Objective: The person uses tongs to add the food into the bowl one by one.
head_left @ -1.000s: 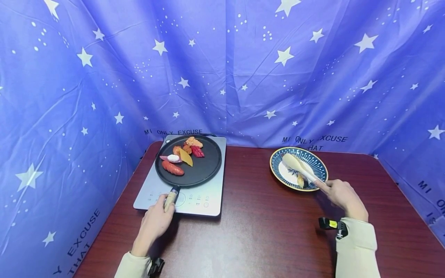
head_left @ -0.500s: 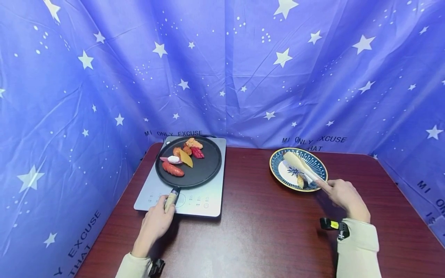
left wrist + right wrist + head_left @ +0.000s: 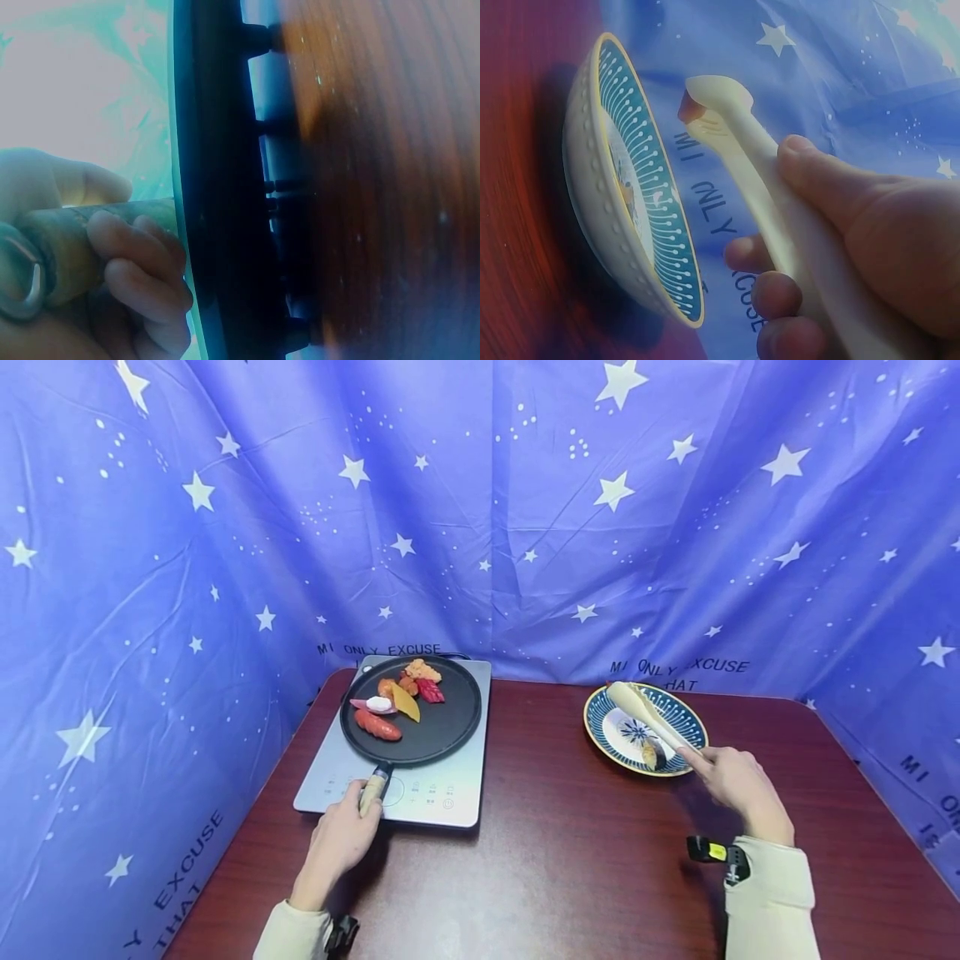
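In the head view my left hand (image 3: pixel 341 843) grips the wooden handle (image 3: pixel 372 795) of a flat black frying pan (image 3: pixel 442 722). The left wrist view shows fingers curled round that handle, with a metal ring at its end. My right hand (image 3: pixel 742 789) holds cream-coloured tongs (image 3: pixel 660 725) over a blue-and-white patterned plate (image 3: pixel 682 708). Between the tong tips a small reddish-brown piece (image 3: pixel 691 109) is pinched, raised above the plate; its kind cannot be told. A dark-and-yellow piece of food (image 3: pixel 654 755) lies on the plate near the rim closest to me.
The pan stands on a silver induction cooker (image 3: pixel 465 797) at the table's left. Several food pieces lie in it, among them a red sausage (image 3: pixel 378 725) and a yellow slice (image 3: pixel 406 702). A starry blue curtain (image 3: pixel 480 527) hangs behind the dark red table (image 3: pixel 540 860).
The tong tips have lifted slightly off the plate, and a reddish piece now shows at them. My left hand keeps its hold on the pan handle. The head view has shifted a little.
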The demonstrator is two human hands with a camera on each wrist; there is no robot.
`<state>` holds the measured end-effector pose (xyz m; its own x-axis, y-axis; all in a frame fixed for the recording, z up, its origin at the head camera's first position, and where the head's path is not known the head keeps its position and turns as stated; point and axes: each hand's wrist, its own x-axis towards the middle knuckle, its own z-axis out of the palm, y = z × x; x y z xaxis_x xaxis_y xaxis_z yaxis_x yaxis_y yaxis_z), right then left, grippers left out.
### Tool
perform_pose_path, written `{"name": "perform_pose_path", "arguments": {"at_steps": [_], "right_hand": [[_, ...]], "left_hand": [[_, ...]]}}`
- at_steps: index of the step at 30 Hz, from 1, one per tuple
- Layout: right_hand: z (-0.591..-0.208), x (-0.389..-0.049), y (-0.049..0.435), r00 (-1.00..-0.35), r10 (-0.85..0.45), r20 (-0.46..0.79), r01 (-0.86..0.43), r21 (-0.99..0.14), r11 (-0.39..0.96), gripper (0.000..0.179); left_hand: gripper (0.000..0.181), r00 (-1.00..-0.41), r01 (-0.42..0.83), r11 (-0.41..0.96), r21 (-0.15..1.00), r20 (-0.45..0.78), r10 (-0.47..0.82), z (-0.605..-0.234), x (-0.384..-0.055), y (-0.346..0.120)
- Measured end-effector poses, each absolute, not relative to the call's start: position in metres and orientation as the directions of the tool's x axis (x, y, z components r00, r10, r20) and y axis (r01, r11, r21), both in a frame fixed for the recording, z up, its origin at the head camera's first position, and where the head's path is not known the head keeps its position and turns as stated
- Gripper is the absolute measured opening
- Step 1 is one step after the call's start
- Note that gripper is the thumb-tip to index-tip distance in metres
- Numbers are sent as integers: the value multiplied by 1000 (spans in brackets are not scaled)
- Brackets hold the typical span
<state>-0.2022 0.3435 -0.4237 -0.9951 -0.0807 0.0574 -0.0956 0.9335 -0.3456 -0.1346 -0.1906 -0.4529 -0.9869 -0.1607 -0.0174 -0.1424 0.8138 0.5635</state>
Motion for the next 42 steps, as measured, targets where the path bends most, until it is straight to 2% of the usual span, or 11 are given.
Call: {"name": "perform_pose_path", "arguments": {"at_steps": [25,37,42], "right_hand": [[-400,-194,327,-987,-104,125,-139,-316,938,47],[-386,-200,301,-966,-166,199,-221,-292,931,40],[-384,-202,290,-960,-187,209,-241,-276,930,43]], "left_hand": [[40,-987,-138,815,563,-13,-158,-453,-135,-190],[40,-987,-136,818,560,-9,-157,-454,-135,-190],[40,-987,-137,814,564,-12,-157,-454,-135,-190]]}}
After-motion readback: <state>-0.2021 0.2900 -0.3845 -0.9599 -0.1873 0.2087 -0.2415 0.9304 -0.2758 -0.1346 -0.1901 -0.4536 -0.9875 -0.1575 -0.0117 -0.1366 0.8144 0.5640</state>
